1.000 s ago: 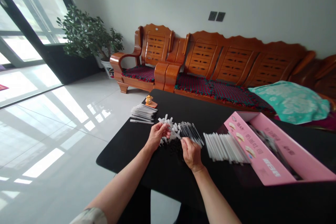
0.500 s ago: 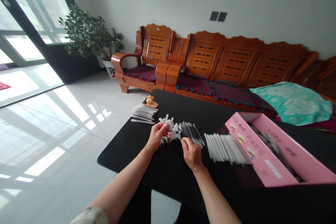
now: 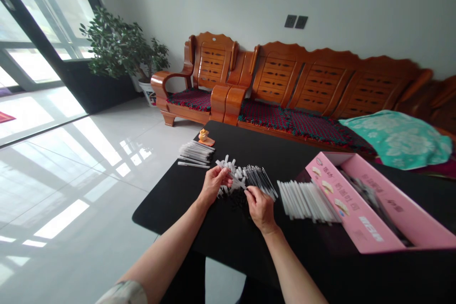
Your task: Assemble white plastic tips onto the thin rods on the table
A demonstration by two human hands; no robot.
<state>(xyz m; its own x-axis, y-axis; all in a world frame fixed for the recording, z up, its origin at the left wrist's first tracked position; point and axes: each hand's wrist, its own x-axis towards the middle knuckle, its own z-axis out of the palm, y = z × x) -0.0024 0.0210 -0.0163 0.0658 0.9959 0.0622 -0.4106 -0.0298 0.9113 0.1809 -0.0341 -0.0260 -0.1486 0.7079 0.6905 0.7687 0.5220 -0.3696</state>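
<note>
My left hand (image 3: 213,184) and my right hand (image 3: 261,209) work together over the middle of a black table (image 3: 171,199). Between them, both hands hold a thin white plastic rod (image 3: 236,179), with my right fingertips pinching its lower end. Under them lies a heap of white plastic pieces (image 3: 228,167) mixed with black bristly bits (image 3: 237,198). Thin rods with dark shafts (image 3: 260,182) fan out beside my right hand. A bundle of white tubes (image 3: 306,202) lies further right, and a small stack of white rods (image 3: 195,153) lies beyond my left hand.
A pink cardboard box (image 3: 356,204) with dark contents stands open at the table's right. A small orange figurine (image 3: 203,136) sits at the far corner. Beyond the table are a wooden sofa (image 3: 302,76), a teal blanket (image 3: 395,139), a potted plant (image 3: 121,45) and a glossy tiled floor (image 3: 78,185).
My right fingers have shifted slightly along the white rod. The view has moved a little, and the objects on the table stay in the same places.
</note>
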